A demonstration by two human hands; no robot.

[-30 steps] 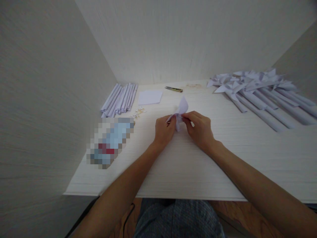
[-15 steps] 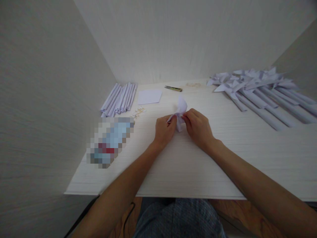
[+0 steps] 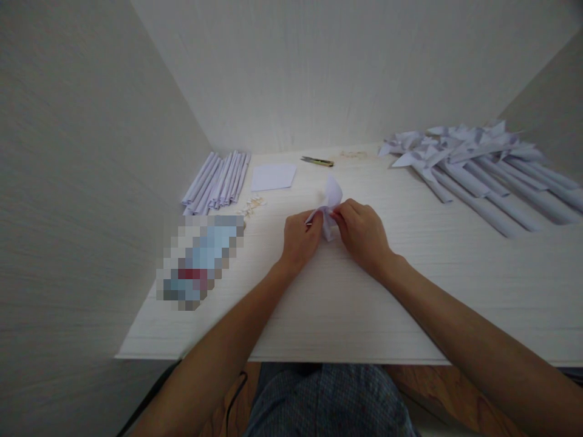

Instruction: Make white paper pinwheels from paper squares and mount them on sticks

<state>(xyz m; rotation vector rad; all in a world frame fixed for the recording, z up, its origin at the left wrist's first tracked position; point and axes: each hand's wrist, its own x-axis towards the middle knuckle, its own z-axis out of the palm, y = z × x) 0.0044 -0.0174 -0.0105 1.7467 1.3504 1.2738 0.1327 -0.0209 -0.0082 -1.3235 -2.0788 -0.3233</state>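
A white paper pinwheel (image 3: 333,192) with curled blades is held between both hands above the middle of the table. My left hand (image 3: 301,238) is closed on its left side, thumb pressed near the centre. My right hand (image 3: 363,232) pinches it at the centre from the right. Whether the right fingertips also hold something small cannot be seen. Closest to the left hand lie several small cotton-tipped pieces (image 3: 253,205) on the table.
Rolled paper sticks (image 3: 219,180) lie at the back left beside a stack of white paper (image 3: 273,177). Small thread snips (image 3: 317,161) and rubber bands (image 3: 353,155) lie at the back. Finished paper pinwheels (image 3: 473,158) are heaped at right. A blurred-out item (image 3: 204,261) is at left.
The right fingertips have moved slightly inward against the paper's centre. Both hands keep hold of the paper pinwheel; the view has shifted slightly.
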